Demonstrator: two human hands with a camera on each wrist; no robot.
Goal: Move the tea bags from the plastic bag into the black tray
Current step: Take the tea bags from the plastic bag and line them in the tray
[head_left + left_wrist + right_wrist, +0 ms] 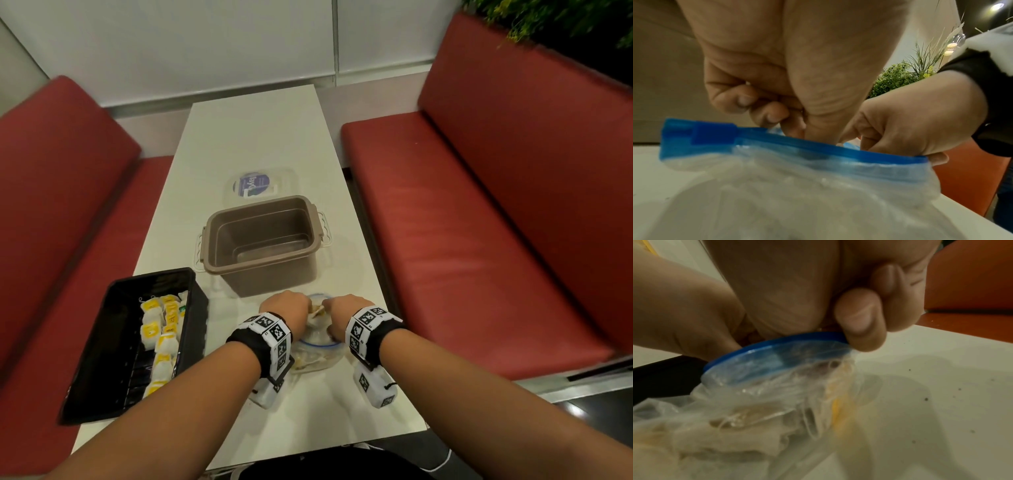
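While checking the near middle of the worktop point(257, 137), found the plastic bag point(318, 356) slumped there, mouth up, with both hands at it. Noted the right hand point(346, 313) pinching the blue zip rim point(818, 146) between thumb and fingers, holding the mouth apart. Noted the left hand point(286, 306) with thumb and forefinger pushed down through the opening, other fingers curled. Could not tell whether that grip had closed on anything, the tips being hidden behind the rim. Saw something pale between the hands in the head view, possibly a sachet. Made out loose tea bags point(725, 434) through the film, crumpled together low in the bag, with a yellow tag among them. Logged a row of filed tea bags point(161, 329) lying in the black tray point(89, 377), just left of the bag; its left part bare. Logged a brown tub point(267, 240) behind the bag, apart from the job.

Risks, as judged:
- Could lift the whole limp bag with the pull if the rim pinch slackened.
- Could snag strings and tags, bring out a clump and shed some on the worktop.
- Could tear a sachet if tugged hard against the narrow mouth.
- Could catch a dangling tag on the tray wall in crossing.
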